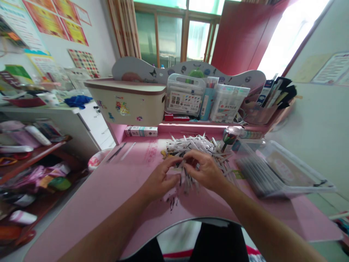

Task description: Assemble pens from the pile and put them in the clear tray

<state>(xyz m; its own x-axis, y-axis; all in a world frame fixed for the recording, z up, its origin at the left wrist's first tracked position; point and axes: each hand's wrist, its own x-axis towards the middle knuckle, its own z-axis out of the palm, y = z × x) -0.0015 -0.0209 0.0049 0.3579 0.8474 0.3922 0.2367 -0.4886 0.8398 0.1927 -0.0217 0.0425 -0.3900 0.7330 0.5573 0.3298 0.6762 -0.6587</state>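
Over the front of a heap of thin white pen-like sticks (188,143), my two hands meet at the fingertips. My right hand (203,169) is closed in a pinch on a slim white pen-like stick (183,168), whose exact kind is too blurred to tell. From the other side my left hand (163,178) curls its fingers toward the same spot; what lies between them is hidden. More white sticks (187,187) lie under and below the hands. Small dark bits (172,203) are scattered on the pink desk (136,189) nearer my body.
A clear plastic box (302,185) with many sticks inside stands at the right, beside a jar of pens (229,138). Two thin pens (120,151) lie at the left. Behind, a shelf carries a cream bin (136,105), a clear case (184,96) and a pen basket (259,112).
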